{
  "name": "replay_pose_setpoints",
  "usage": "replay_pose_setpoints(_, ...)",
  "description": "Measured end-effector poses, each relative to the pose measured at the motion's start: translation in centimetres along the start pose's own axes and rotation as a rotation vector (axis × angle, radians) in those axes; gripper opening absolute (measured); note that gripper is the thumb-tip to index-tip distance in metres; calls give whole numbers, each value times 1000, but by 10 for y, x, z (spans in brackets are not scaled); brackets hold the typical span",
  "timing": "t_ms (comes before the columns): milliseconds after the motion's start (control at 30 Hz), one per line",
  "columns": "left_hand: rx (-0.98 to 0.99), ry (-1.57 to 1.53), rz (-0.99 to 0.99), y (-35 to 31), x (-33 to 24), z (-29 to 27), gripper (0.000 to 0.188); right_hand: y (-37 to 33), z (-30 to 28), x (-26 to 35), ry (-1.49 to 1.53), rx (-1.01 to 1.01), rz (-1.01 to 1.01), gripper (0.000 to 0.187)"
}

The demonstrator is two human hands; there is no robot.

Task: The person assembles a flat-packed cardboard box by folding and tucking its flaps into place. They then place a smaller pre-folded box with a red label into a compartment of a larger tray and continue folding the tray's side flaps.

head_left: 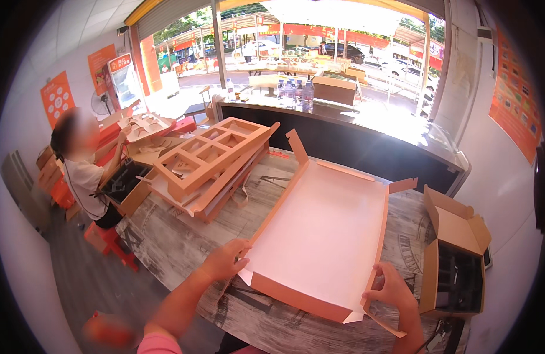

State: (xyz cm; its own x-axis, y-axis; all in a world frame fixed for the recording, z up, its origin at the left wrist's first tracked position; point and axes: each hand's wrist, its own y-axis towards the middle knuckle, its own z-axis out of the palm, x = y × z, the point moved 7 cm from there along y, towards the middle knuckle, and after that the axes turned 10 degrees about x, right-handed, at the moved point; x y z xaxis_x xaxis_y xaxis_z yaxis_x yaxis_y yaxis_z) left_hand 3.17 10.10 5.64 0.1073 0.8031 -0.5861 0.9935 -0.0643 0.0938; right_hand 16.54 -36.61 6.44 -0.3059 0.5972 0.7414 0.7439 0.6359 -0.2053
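A shallow cardboard tray (320,227), white inside and brown on its outer walls, lies on the table in front of me. Its side walls stand up, and loose flaps stick out at the corners. My left hand (226,259) grips the wall at the near left corner between thumb and fingers. At the near right corner, my right hand (392,285) has its thumb and fingers closed on the side wall. A narrow brown flap (383,324) hangs outward below the right hand.
Stacked cardboard trays with a windowed divider (216,150) lie to the left. An open brown box (455,253) with dark contents stands right. Water bottles (296,94) and a carton (334,87) stand on the far counter. A person (86,159) handles cardboard at far left.
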Motion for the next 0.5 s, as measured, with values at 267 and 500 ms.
replay_pose_setpoints(267,41,-45,-284,-10,46,-25,41,-26,5,6,-6,21,37,82)
replay_pose_setpoints(500,-147,304,99,-6,38,-12,39,-47,1,-19,112,9,57,80)
